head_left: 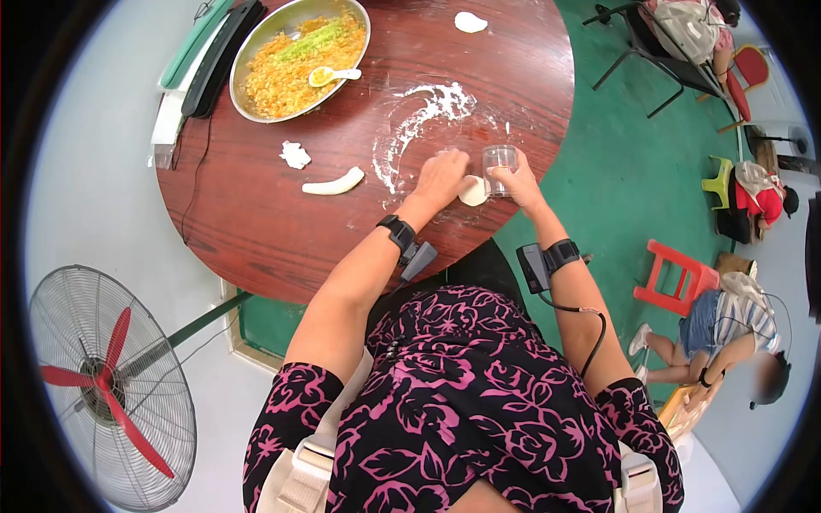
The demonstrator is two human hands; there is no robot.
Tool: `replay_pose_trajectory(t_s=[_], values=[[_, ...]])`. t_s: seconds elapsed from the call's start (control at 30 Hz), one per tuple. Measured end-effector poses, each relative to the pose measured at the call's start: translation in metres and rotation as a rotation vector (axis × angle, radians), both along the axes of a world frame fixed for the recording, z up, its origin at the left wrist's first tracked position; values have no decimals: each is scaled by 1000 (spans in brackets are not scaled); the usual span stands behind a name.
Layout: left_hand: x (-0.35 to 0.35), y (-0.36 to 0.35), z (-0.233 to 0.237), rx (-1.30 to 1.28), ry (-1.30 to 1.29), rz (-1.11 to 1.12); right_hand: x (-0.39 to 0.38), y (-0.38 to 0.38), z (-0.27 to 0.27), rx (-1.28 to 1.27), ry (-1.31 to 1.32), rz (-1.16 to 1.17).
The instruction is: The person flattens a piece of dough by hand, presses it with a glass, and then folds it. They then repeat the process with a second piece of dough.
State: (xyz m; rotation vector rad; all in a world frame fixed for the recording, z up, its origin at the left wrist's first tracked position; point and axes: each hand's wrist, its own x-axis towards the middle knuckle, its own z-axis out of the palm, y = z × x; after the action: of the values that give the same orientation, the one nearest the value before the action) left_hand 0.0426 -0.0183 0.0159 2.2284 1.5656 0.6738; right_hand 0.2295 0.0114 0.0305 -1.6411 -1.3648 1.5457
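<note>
My right hand [516, 182] is wrapped round a clear glass [499, 157], close to the table's near right edge. Just left of the glass lies a small flat dough round [473, 191]. My left hand [442, 178] is at the left edge of that round, fingers bent; whether they pinch it is too small to tell. White flour [438, 103] is smeared in an arc beyond my hands. A curved dough roll [334, 182] and a crumpled dough piece [295, 155] rest to the left. Another flat dough piece [469, 22] sits at the far side.
A metal bowl [242, 101] of orange and green chopped filling, with a white spoon [334, 75], stands on the wooden table [256, 197] at the back left. A fan [111, 385] is at lower left. Stools, chairs and several seated people are to the right.
</note>
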Motion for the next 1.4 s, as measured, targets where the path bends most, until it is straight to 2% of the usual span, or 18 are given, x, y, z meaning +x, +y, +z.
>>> replay_pose_trajectory(t_s=[0.03, 0.07, 0.17, 0.2, 0.33, 0.47, 0.57, 0.6, 0.73, 0.87, 0.97, 1.1, 1.2, 1.3, 1.4], values=[[-1, 0, 3, 15, -5, 119, 1, 0, 1, -3, 4, -2], [-4, -4, 4, -77, 56, 37, 1, 0, 1, -6, 8, -5], [1, -37, -1, 151, 122, -253, 6, 2, -5, -48, 98, -12], [2, -51, -7, 48, 253, -350, 8, 3, -9, -66, 139, -16], [2, -57, 1, -120, 301, -264, 10, 4, -4, -125, 255, -42], [-4, -44, -9, -47, 306, -120, 10, 3, 3, -147, 285, -34], [2, -46, 3, -68, 367, -196, 10, 3, -4, -126, 288, -33], [4, -48, 3, -110, 355, -287, 11, 3, -6, -118, 293, -34], [-5, -56, 3, -67, 327, -359, 13, 3, -8, -117, 273, -25], [-27, -54, 10, 3, 363, -288, 10, 1, 1, -129, 294, -35], [-25, -64, 13, -84, 429, -325, 10, 2, -3, -107, 280, -32], [-14, -85, 6, -72, 355, -247, 7, 1, 5, -102, 263, -41], [-19, -89, 10, -119, 328, -229, -5, 0, 16, 72, 12, 99], [-24, -93, 15, -204, 307, -258, -26, -6, 23, 238, -149, 398], [-28, -98, 11, -144, 290, -243, -46, -14, 26, 520, -394, 658]])
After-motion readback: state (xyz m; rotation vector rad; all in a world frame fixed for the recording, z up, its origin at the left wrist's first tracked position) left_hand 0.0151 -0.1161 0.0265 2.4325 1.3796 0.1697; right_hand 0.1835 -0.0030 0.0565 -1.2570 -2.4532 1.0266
